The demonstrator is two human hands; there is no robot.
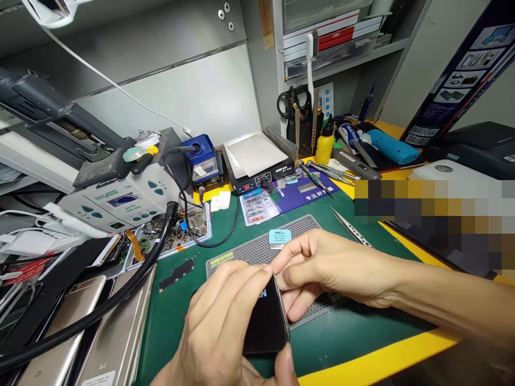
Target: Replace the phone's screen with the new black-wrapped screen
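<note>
A smartphone (263,332) with a black front and some pale lettering near its upper end lies tilted in my left hand (219,316). The fingers reach over its top and the thumb presses the lower right corner. My right hand (308,268) is closed at the phone's upper right edge, thumb and index fingertip pinched together there. Whatever may be between those fingertips is hidden. Beneath both hands lies a grey perforated mat (245,249), with a small light-blue labelled tin (280,238) just beyond the right fingers.
Tweezers (351,228) lie to the right on the green work mat (217,228). A black cable (132,287) crosses the left side over several phones (116,327). Behind stand a heating plate (257,155), a grey control unit (124,198) and a yellow bottle (324,145).
</note>
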